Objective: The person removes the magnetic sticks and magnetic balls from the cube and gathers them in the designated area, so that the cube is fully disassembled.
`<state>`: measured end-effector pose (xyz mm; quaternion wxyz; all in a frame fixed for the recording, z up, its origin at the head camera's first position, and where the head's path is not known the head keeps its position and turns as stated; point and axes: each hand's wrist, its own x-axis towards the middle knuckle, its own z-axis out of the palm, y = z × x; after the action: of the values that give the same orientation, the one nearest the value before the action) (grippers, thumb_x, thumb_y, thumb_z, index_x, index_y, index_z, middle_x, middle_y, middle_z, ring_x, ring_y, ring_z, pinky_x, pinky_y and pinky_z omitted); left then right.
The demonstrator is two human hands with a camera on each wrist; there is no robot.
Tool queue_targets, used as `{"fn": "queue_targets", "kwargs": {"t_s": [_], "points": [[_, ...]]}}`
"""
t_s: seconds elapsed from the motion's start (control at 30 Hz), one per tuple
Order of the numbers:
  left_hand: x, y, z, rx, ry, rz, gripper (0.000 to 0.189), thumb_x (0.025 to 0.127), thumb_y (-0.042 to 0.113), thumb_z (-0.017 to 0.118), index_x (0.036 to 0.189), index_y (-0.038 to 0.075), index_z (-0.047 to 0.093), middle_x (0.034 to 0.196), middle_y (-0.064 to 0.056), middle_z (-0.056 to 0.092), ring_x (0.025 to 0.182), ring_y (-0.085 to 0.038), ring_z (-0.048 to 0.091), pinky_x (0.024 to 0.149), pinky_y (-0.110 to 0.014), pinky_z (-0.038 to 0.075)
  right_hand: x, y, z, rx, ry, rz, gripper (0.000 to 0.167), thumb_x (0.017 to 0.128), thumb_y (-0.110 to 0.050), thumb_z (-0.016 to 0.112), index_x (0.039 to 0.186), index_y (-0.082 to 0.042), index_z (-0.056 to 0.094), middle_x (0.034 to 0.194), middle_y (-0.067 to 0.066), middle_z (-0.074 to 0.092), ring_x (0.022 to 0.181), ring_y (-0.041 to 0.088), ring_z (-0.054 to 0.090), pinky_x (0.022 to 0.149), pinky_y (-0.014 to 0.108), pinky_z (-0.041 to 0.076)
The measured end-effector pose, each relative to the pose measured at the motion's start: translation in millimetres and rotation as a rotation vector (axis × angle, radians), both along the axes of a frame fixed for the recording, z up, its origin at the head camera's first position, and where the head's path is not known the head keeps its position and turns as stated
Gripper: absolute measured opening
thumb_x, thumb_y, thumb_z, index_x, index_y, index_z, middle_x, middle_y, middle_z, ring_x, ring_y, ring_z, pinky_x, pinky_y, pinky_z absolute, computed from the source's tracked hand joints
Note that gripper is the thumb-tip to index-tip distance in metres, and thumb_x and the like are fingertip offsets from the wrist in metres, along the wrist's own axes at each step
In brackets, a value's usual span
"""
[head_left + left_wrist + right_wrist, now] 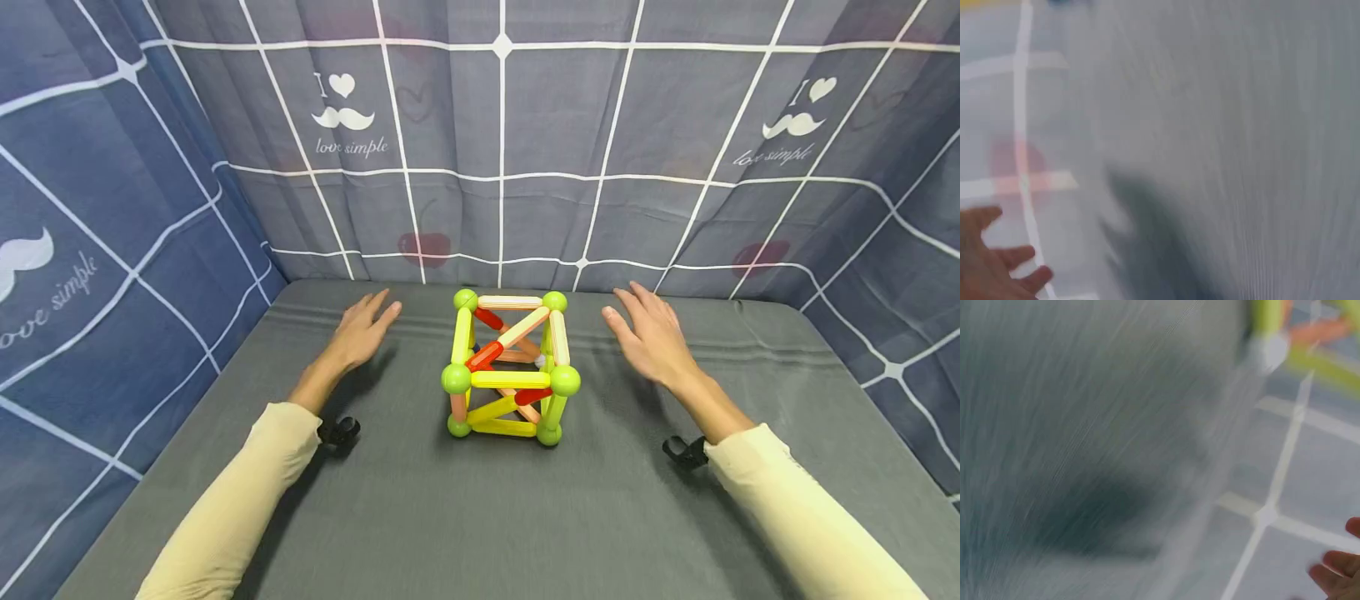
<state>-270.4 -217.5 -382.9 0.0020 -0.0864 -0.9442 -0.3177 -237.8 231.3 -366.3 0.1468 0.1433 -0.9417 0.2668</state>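
Observation:
A cube-shaped frame of toy rods and balls [510, 380] stands on the grey surface between my hands. Its balls are mostly green, and its rods are yellow, green, peach and red, some set diagonally. To its left, my left hand [358, 333] hovers apart from it with fingers extended and nothing held. My right hand [654, 335] is off to the other side, fingers likewise stretched out and holding nothing. In the right wrist view, part of the rod frame [1322, 331] shows blurred at the top right. Fingers of the left hand [997, 262] appear low in the left wrist view.
Grey cloth covers the table [465, 517]. A blue-grey checked curtain [555, 108] with white lines rises behind it and along both sides. Black straps [341, 432] hang at the wrists, below the cream sleeves [247, 492].

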Motion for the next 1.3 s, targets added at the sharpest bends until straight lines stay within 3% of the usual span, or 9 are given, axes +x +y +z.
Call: {"fn": "queue_targets", "kwargs": {"t_s": [0.1, 0.17, 0.23, 0.3, 0.43, 0.6, 0.8, 1.0, 1.3], "points": [[23.9, 22.6, 11.9, 0.314, 0.015, -0.059, 0.065, 0.106, 0.049, 0.032, 0.155, 0.006, 0.028, 0.148, -0.028, 0.037, 0.134, -0.044, 0.040, 0.108, -0.059, 0.032, 27.0, -18, 13.7, -0.158, 0.070, 0.076, 0.044, 0.106, -0.032, 0.044, 0.133, 0.000, 0.057, 0.126, 0.019, 0.059, 0.112, 0.036, 0.058, 0.093, 0.052, 0.044], [41.9, 37.3, 19.9, 0.488, -0.009, -0.110, 0.058, 0.108, 0.043, 0.035, 0.153, 0.007, 0.032, 0.139, -0.028, 0.048, 0.119, -0.043, 0.054, 0.099, -0.055, 0.044, 46.1, -29, 22.2, -0.252, 0.064, 0.132, 0.035, 0.106, -0.025, 0.048, 0.127, -0.002, 0.062, 0.109, 0.013, 0.065, 0.091, 0.028, 0.065, 0.077, 0.041, 0.052], [58.3, 49.4, 25.9, 0.594, -0.022, -0.180, 0.052, 0.108, 0.036, 0.037, 0.152, 0.006, 0.035, 0.128, -0.027, 0.055, 0.104, -0.040, 0.063, 0.090, -0.052, 0.051, 63.4, -38, 28.9, -0.327, 0.024, 0.189, 0.028, 0.104, -0.021, 0.052, 0.123, -0.004, 0.064, 0.100, 0.008, 0.065, 0.076, 0.021, 0.065, 0.064, 0.033, 0.052], [72.9, 58.8, 30.7, 0.643, -0.036, -0.244, 0.049, 0.108, 0.032, 0.040, 0.150, 0.007, 0.038, 0.122, -0.025, 0.057, 0.095, -0.036, 0.066, 0.085, -0.050, 0.055, 77.9, -46, 33.3, -0.377, -0.032, 0.247, 0.024, 0.103, -0.017, 0.055, 0.122, -0.006, 0.065, 0.096, 0.006, 0.064, 0.070, 0.018, 0.064, 0.058, 0.029, 0.052], [94.0, 69.0, 36.5, 0.644, -0.072, -0.367, 0.047, 0.107, 0.028, 0.044, 0.148, 0.005, 0.043, 0.127, -0.020, 0.057, 0.101, -0.029, 0.064, 0.084, -0.047, 0.056, 95.0, -56, 36.8, -0.397, -0.105, 0.328, 0.020, 0.099, -0.014, 0.061, 0.118, -0.011, 0.066, 0.091, 0.003, 0.061, 0.063, 0.015, 0.060, 0.053, 0.029, 0.050], [102.9, 76.1, 39.6, 0.613, -0.134, -0.460, 0.047, 0.102, 0.025, 0.055, 0.144, 0.005, 0.049, 0.127, -0.013, 0.061, 0.105, -0.036, 0.064, 0.088, -0.048, 0.053, 98.8, -58, 35.2, -0.366, -0.090, 0.356, 0.020, 0.095, -0.011, 0.068, 0.114, -0.012, 0.068, 0.085, -0.001, 0.059, 0.057, 0.013, 0.057, 0.048, 0.027, 0.046], [100.8, 79.9, 37.4, 0.567, -0.142, -0.451, 0.048, 0.098, 0.024, 0.062, 0.142, 0.009, 0.050, 0.093, -0.016, 0.072, 0.097, -0.031, 0.068, 0.085, -0.044, 0.047, 96.7, -59, 33.0, -0.363, -0.101, 0.355, 0.026, 0.091, -0.012, 0.073, 0.116, -0.008, 0.068, 0.088, -0.003, 0.062, 0.057, 0.013, 0.058, 0.048, 0.027, 0.045], [102.0, 78.7, 34.5, 0.579, -0.129, -0.427, 0.045, 0.097, 0.023, 0.064, 0.140, 0.012, 0.053, 0.101, -0.017, 0.071, 0.095, -0.026, 0.068, 0.084, -0.043, 0.048, 93.9, -63, 32.3, -0.374, -0.156, 0.372, 0.028, 0.090, -0.015, 0.075, 0.116, -0.009, 0.067, 0.062, -0.002, 0.055, 0.047, 0.011, 0.049, 0.040, 0.027, 0.041], [103.4, 77.0, 33.3, 0.577, -0.122, -0.427, 0.046, 0.097, 0.024, 0.064, 0.141, 0.012, 0.053, 0.102, -0.012, 0.072, 0.095, -0.025, 0.068, 0.084, -0.044, 0.048, 96.1, -69, 31.6, -0.439, -0.168, 0.388, 0.021, 0.092, -0.009, 0.070, 0.113, -0.007, 0.068, 0.066, 0.007, 0.059, 0.052, 0.015, 0.053, 0.044, 0.026, 0.044]]}}
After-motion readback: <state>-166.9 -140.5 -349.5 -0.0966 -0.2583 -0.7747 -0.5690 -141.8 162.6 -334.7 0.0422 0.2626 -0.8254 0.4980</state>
